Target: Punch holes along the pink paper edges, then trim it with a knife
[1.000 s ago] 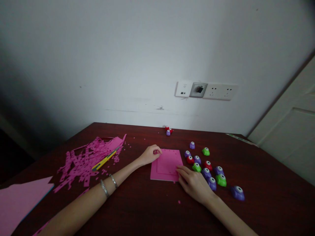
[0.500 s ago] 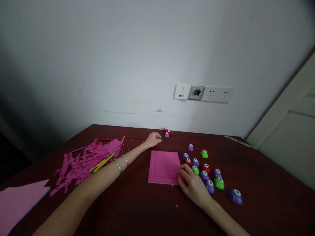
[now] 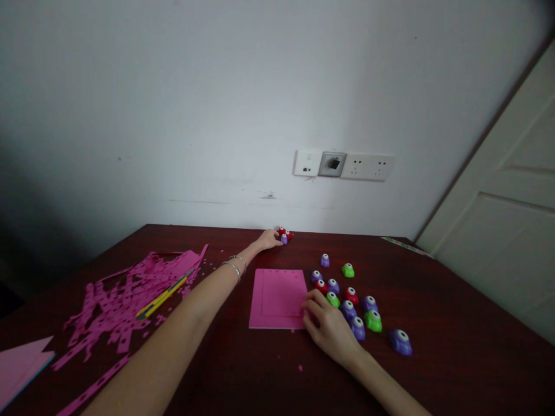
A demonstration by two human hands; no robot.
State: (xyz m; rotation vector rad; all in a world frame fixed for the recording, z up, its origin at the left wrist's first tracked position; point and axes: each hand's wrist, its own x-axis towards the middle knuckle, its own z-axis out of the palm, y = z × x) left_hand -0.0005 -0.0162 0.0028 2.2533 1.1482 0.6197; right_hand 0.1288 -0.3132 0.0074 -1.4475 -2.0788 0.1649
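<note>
Left hand (image 3: 269, 238) is stretched out past the far edge of the pink square (image 3: 277, 289), fingertips right up at a purple one-eyed piece (image 3: 284, 240) bunched with two red pieces (image 3: 289, 235); can't tell if that grip is touching or has closed on anything, it's too small back there. Right hand (image 3: 330, 328) sits at the pink square's right edge with its fingers curled, and whether that grip is pinching the edge or just leaning on it isn't clear either. Handling-wise, the one-eyed pieces look like shiny hard plastic, so probably light, stiff, a bit slick and tough to break; thumb and finger on the sides, below the white eye, is likely the best hold. The pink square looks like a smaller sheet lying on a bigger one, so it's probably light, easy to crease and liable to skid, better taken by an edge. Right of it is a loose bunch of other pieces (image 3: 373, 321) in purple, red and green, some partly covering each other. Left of it on the table (image 3: 236, 370) there's a yellow cutter (image 3: 162, 297) by some pink scraps (image 3: 184, 264), way too tangled to count. Farther left and nearer the person, pink sheets (image 3: 19, 367) run out of view, and the left forearm (image 3: 193, 315) blocks part of the table.
</note>
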